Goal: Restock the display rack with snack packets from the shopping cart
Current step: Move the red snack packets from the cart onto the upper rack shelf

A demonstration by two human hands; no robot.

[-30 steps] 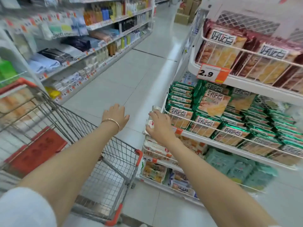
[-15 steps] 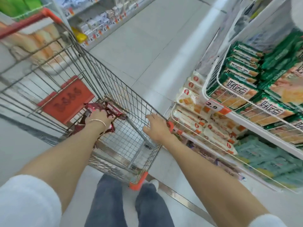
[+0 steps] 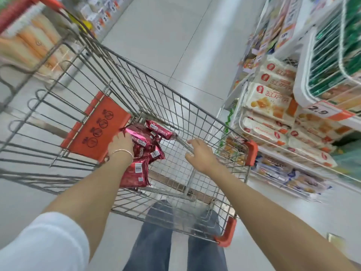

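Several red snack packets lie piled in the near left part of the wire shopping cart. My left hand, with a thin bracelet on the wrist, reaches into the pile, and its fingers curl round the top red snack packet. Over the cart's mesh floor hovers my right hand, fingers loosely spread and holding nothing. The display rack stands to the right of the cart. Its white wire shelves hold green packets above and white-and-orange packets below.
A red plastic flap hangs on the cart's back wall beside my left hand. An orange 2.9 price tag juts from the rack's shelf edge. My legs stand just behind the cart. The tiled aisle floor runs ahead, with more shelving at far left.
My view has tilted down into the cart. My left hand went from the air into the pile of red packets. My right hand left the rack edge and moved over the cart.
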